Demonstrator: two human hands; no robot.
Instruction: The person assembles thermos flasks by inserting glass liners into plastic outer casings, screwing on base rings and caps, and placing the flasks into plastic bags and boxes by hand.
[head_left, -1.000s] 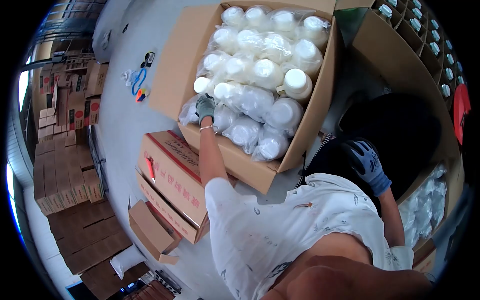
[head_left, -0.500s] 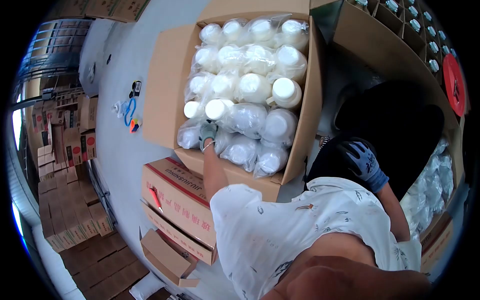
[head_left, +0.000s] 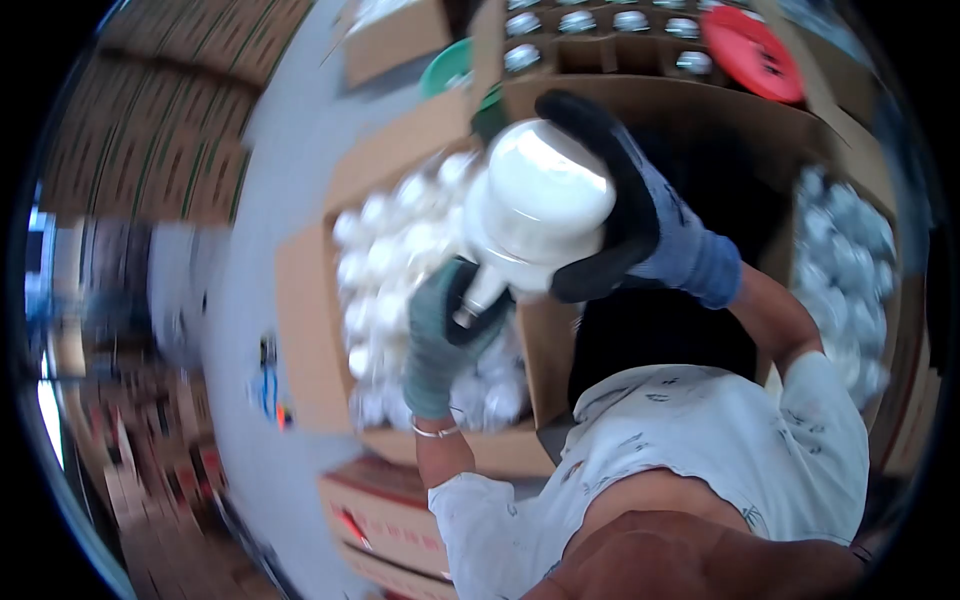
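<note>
A white capped bottle [head_left: 545,200] is held up close to the camera, tilted. My right hand [head_left: 635,215], in a blue and black glove, wraps round its right side. My left hand [head_left: 450,325], in a grey-green glove, closes on the narrower lower part of the same bottle. Behind and below lies an open carton [head_left: 310,330] packed with white-capped bottles [head_left: 385,260], several in clear plastic, all blurred.
A divided carton with silver-capped bottles [head_left: 630,20] stands at the top, a red disc [head_left: 752,55] on it. Plastic-wrapped items [head_left: 840,280] fill a box at right. Closed cartons [head_left: 390,520] lie lower left; a green container [head_left: 447,68] is above.
The view has swung right. My left hand has come up from the carton and now grips a bottle. My right hand has risen from beside my leg and closed round it too.
</note>
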